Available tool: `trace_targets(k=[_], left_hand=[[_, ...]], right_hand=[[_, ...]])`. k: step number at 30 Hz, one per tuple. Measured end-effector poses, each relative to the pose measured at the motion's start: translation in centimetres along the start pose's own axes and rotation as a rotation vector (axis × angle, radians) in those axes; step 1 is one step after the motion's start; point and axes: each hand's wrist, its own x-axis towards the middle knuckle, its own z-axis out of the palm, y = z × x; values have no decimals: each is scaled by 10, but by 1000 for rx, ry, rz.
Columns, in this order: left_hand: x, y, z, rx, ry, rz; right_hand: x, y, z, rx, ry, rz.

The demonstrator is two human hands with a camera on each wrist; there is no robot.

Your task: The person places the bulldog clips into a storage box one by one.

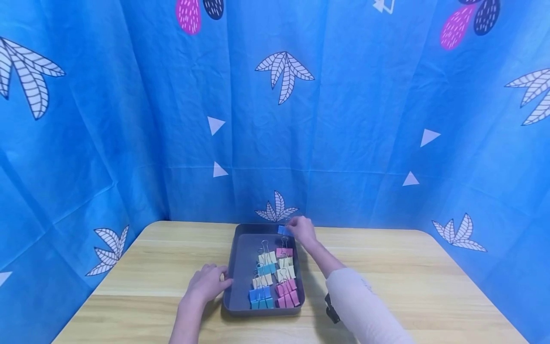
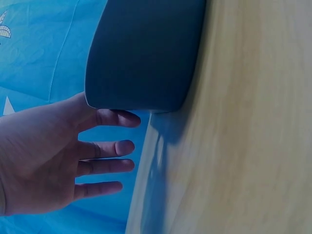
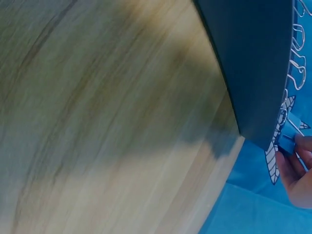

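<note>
My right hand (image 1: pixel 302 230) pinches a blue binder clip (image 1: pixel 282 230) at the back right corner of a dark grey tray (image 1: pixel 263 313). In the right wrist view, thumb and fingers meet on that blue clip (image 3: pixel 287 132) beside the tray wall (image 3: pixel 248 63). At the tray's left side, my left hand (image 1: pixel 208 283) holds the rim, thumb over it and fingers outside. The left wrist view shows those fingers (image 2: pixel 105 166) spread straight, the thumb hidden behind the tray wall (image 2: pixel 141 53). Two columns of binder clips stand in the tray, including a pink clip (image 1: pixel 284 252) and a teal clip (image 1: pixel 262 304).
The tray sits on a light wooden table (image 1: pixel 142 286). A blue patterned curtain (image 1: pixel 343 119) hangs behind the table and along both sides. Near the right forearm is a black object (image 1: pixel 331 309), partly covered by the white sleeve (image 1: pixel 365 306).
</note>
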Motion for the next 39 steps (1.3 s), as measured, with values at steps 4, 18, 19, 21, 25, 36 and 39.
trace_targets(k=[4,18,19,21,25,36,39], left_hand=[[-1,0,-1,-2,0,10],[-1,-3,1,-21,-16,-8],[-1,-2,1,-23,-16,-9],[0,-2,1,-24,-15,-7],[1,-2,0,-25,-15,-3],[2,-1,2,-30,-19,-3],[1,-1,1,-25,-18,-7]], right_hand=[[0,4,4,-35,9,-22],[-1,10,14,-101,-41,-66],[-1,10,15,-110,-44,-71],[-1,11,15,-124,-46,-77],[-1,13,14,-137,-59,-57],[-2,16,17,-202,-123,-61],[-2,16,18,-221,-126,-75]])
